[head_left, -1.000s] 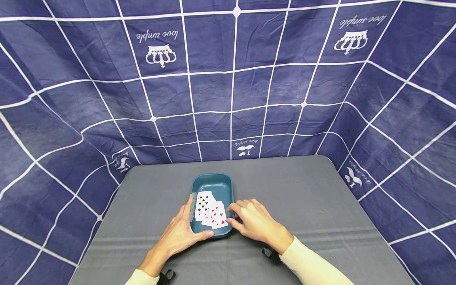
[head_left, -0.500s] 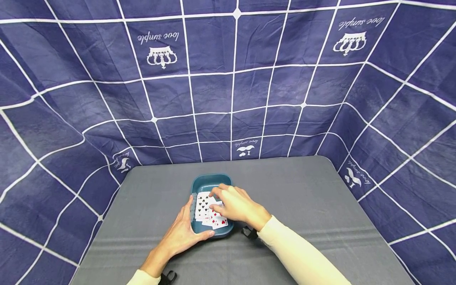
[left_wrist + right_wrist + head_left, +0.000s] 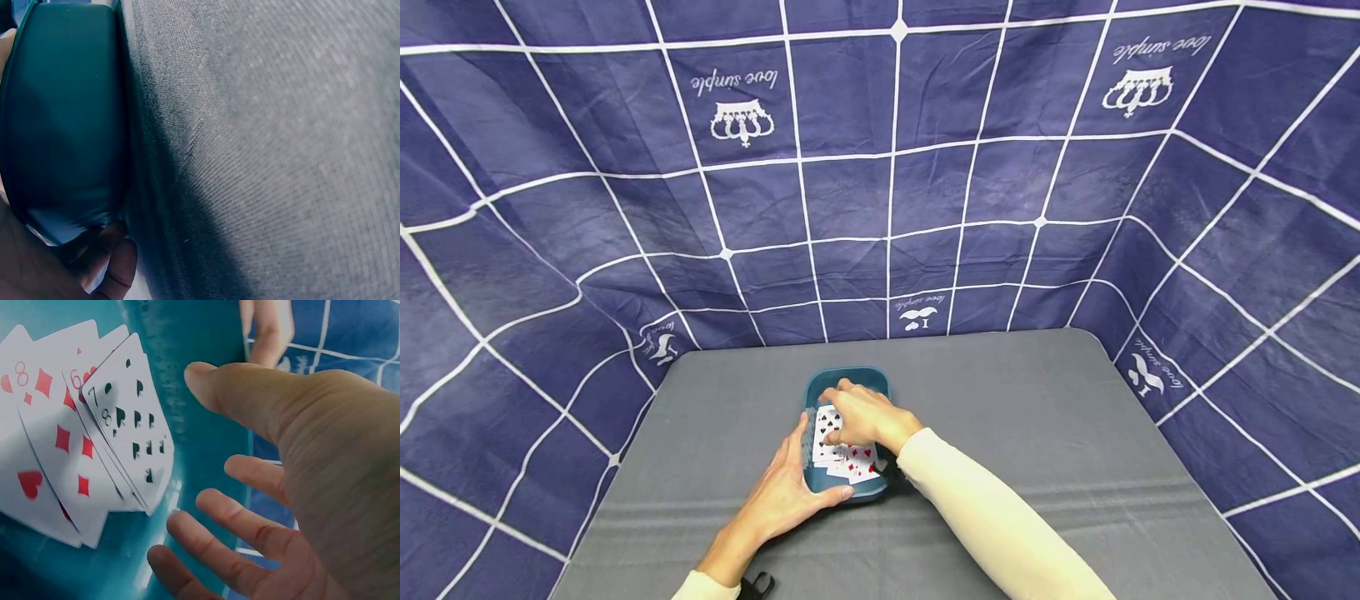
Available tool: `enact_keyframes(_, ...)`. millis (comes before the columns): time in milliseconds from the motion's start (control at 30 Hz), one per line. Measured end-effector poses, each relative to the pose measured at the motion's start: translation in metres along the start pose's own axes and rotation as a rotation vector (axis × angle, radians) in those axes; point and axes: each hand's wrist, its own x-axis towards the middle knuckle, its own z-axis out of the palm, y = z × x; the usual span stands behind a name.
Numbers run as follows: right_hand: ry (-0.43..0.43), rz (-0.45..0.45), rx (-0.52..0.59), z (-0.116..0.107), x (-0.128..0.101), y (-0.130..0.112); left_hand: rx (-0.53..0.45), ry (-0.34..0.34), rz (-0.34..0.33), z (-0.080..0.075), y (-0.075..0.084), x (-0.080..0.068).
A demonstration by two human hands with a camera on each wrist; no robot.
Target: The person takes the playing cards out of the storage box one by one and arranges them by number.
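Observation:
A teal tray (image 3: 847,369) stands on the table with several playing cards lying face up inside. Spade cards (image 3: 826,421) lie toward its left, and red-suit cards (image 3: 861,467) fan out nearer the front. My left hand (image 3: 782,475) grips the tray's front left corner, thumb over the front rim and fingers along the left side. Over the cards reaches my right hand (image 3: 865,417), thumb and fingers spread apart. In the right wrist view the fanned cards (image 3: 56,450) sit left of the fingertips (image 3: 181,525), with nothing held.
The grey table (image 3: 1022,417) extends around the tray on all sides. A blue cloth (image 3: 962,183) with white grid lines rises behind it and at both sides. A pale patterned strip (image 3: 808,437) runs along the tray's left wall.
My right hand has moved from the tray's right rim leftward and farther in, over the cards. Its fingers have spread. The left hand and the tray stay where they were.

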Motion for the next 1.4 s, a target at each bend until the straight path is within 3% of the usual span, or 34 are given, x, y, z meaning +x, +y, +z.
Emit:
enact_keyframes(267, -0.073, 0.086, -0.012, 0.018, 0.014, -0.001, -0.003, 0.014, 0.005, 0.003, 0.000, 0.000)
enact_keyframes(500, -0.070, 0.078, -0.073, 0.024, 0.018, -0.003, -0.011, 0.020, -0.001, 0.003, 0.001, 0.001)
enact_keyframes(967, -0.033, 0.061, -0.070, 0.027, 0.017, 0.000, 0.009, 0.051, 0.023, 0.003, 0.000, 0.000)
enact_keyframes(1400, -0.033, 0.040, -0.010, 0.018, 0.013, 0.006, 0.007, 0.024, 0.010, 0.004, 0.000, 0.002)
